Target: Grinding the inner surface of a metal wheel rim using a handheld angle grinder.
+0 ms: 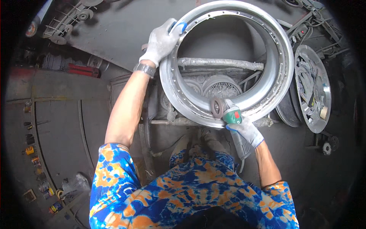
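Note:
A large silver wheel rim (283,57), with small holes along its inner flange, rests tilted on wrapped bars in front of me. My left hand (164,41), in a white glove with blue on the fingers, grips its upper left edge. In my gloved right hand (249,133) is a green and grey angle grinder (233,115). The grinder's round disc (217,108) is at the near edge of the rim; whether it touches the metal I cannot tell. A cord hangs from the tool's lower end.
Through the rim a wrapped crossbar (221,63) shows, with a dusty spoked wheel (222,88) below it. A round pan (323,114) of scraps and tools stands at right. Cables tangle at the upper right. Small cans and bottles (30,150) line the left wall.

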Motion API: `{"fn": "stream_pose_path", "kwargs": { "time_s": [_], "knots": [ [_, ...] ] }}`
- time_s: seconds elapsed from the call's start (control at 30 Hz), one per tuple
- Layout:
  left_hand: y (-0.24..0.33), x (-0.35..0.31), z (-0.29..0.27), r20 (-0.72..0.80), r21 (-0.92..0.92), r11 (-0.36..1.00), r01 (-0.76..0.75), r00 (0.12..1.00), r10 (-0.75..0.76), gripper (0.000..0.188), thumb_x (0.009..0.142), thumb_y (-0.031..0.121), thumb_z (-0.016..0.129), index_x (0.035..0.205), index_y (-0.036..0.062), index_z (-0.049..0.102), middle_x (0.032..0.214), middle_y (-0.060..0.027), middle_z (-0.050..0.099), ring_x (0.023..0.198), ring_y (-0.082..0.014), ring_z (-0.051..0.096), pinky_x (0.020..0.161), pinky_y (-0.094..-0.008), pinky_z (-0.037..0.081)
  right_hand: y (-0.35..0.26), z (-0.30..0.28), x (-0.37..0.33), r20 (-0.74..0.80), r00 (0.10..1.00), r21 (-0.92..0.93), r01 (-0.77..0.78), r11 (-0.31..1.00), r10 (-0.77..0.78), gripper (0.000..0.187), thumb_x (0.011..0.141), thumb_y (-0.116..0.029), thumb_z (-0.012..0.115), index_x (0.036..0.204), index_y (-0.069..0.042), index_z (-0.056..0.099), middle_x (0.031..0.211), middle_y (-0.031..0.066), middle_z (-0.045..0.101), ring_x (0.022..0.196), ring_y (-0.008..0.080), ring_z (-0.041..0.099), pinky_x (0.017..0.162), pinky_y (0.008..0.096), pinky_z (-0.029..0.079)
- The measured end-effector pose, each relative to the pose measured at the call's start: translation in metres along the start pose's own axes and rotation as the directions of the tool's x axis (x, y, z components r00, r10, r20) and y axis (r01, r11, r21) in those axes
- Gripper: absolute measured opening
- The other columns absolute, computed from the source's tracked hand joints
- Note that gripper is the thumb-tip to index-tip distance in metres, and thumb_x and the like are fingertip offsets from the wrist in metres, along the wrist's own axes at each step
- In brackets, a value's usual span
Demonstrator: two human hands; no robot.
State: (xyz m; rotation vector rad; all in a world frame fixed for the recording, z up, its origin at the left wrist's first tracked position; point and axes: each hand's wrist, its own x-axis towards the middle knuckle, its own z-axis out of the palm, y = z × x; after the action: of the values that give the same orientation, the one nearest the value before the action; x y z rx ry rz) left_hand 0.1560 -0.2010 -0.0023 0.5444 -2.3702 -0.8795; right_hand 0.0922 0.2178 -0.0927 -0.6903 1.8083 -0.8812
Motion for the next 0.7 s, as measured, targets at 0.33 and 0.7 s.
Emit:
{"fn": "stream_pose_path", "kwargs": {
  "time_s": [0.33,0.7],
  "knots": [
    [0.002,-0.053,0.013,-0.217,0.067,0.988,0.136,0.969,-0.119,0.036,0.100,0.041,0.059,0.091,0.0065,0.064,0.082,-0.0223,0.066,0.082,-0.0455,0.064,0.073,-0.0505,0.049,-0.019,-0.004,-0.035,-0.124,0.964,0.560,-0.128,0.819,0.235,0.032,0.091,-0.022,0.075,0.115,-0.003,0.068,0.096,0.0073,0.070,0.080,0.0161,0.068,0.070,0.0315,0.058],
    [-0.015,-0.273,0.120,-0.421,-0.408,0.788,0.461,0.671,-0.610,0.029,0.108,0.022,0.048,0.098,-0.0027,0.060,0.085,-0.0175,0.061,0.080,-0.0263,0.059,0.077,-0.0377,0.048,-0.071,-0.006,0.000,-0.138,0.989,0.412,0.014,0.911,0.047,0.036,0.092,-0.029,0.074,0.116,-0.003,0.066,0.093,0.0043,0.067,0.078,0.0141,0.064,0.071,0.0306,0.054]
  ]
}}
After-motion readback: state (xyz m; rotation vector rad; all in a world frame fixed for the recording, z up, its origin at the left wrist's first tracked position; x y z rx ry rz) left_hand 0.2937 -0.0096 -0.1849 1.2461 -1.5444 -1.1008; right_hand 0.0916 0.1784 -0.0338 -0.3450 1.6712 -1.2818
